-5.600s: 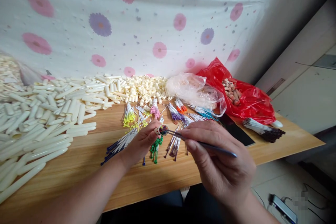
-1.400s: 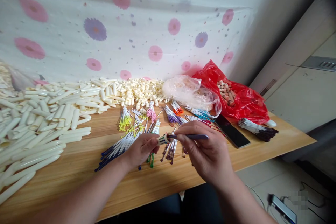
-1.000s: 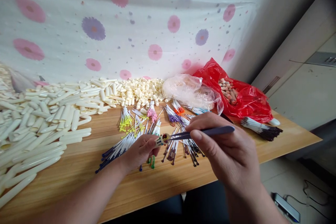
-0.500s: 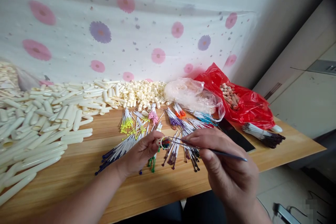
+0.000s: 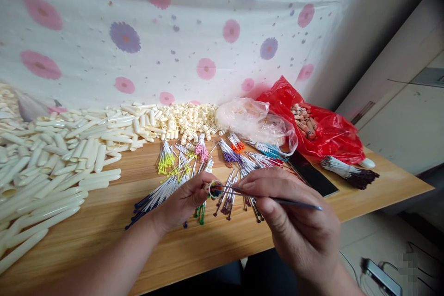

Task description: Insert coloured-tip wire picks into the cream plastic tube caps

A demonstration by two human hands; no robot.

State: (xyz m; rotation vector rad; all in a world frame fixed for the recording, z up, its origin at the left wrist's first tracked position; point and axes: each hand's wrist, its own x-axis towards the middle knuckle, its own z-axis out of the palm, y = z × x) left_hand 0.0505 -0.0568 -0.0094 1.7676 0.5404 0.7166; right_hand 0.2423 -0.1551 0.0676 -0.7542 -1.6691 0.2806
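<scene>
Your left hand (image 5: pixel 187 198) pinches the short tube (image 5: pixel 209 189) just below frame centre; your right hand (image 5: pixel 296 217) grips the tweezers (image 5: pixel 289 202). Brace the tube and work the tips inside without scraping its rim.

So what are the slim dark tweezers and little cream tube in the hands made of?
Slim dark tweezers: probably smooth metal, given their thinness and faint bluish sheen. Little cream tube: likely hard plastic, looking smooth and evenly rimmed.
</scene>
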